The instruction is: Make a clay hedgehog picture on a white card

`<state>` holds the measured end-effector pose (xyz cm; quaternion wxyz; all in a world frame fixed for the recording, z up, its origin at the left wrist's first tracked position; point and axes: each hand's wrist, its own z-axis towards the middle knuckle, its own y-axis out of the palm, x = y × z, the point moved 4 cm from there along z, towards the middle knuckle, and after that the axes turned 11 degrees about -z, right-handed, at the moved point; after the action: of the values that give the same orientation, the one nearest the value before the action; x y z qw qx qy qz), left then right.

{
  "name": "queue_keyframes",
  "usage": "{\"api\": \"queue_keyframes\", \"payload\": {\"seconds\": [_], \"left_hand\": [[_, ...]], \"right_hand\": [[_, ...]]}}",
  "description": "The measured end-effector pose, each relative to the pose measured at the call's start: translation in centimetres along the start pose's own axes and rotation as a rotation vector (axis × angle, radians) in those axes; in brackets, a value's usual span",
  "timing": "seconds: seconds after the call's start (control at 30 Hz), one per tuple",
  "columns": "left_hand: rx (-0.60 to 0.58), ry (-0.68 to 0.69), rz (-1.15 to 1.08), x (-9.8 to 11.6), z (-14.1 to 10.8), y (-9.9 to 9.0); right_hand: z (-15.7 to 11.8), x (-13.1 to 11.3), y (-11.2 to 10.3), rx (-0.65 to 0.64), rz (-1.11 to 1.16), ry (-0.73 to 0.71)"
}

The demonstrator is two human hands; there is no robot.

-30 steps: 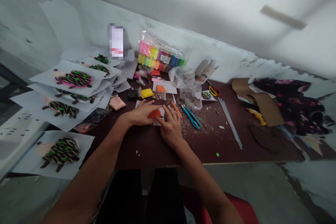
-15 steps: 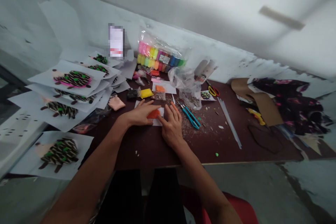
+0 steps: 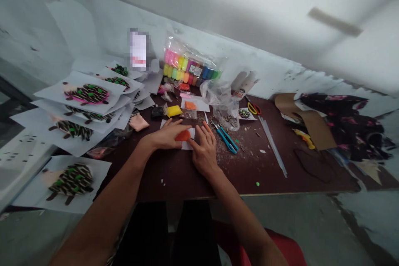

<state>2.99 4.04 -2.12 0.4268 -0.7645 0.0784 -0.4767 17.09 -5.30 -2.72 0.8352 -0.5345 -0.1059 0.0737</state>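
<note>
A flat orange clay piece (image 3: 183,135) lies on a small white paper (image 3: 187,145) near the middle of the table. My left hand (image 3: 168,135) rests over the left part of the paper, fingers apart, its thumb along the clay's upper edge. At the clay's right side is my right hand (image 3: 204,147), palm down with fingers spread and the thumb tip by the clay. An orange stick-like tool (image 3: 208,127) lies beside the right fingertips. Blue-handled pliers (image 3: 228,139) lie right of that hand. Yellow clay (image 3: 173,111) sits behind the left hand.
Stacked papers with hedgehog pictures (image 3: 89,93) cover the left side. Behind are a bag of coloured clay (image 3: 190,66) and a clear plastic bag (image 3: 226,112). Scissors (image 3: 254,108), clear glue sticks (image 3: 272,145), a yellow glue gun (image 3: 304,138) and dark floral cloth (image 3: 349,124) are at right.
</note>
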Motion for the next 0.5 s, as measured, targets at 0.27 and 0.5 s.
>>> {"api": "queue_keyframes", "payload": {"seconds": [0.27, 0.5], "left_hand": [[0.009, 0.007, 0.002, -0.40, 0.16, 0.21], [0.013, 0.033, -0.014, -0.32, 0.12, 0.15]], "right_hand": [[-0.03, 0.10, -0.08, 0.009, -0.002, 0.013], [-0.02, 0.16, -0.03, 0.012, -0.016, 0.020]]}}
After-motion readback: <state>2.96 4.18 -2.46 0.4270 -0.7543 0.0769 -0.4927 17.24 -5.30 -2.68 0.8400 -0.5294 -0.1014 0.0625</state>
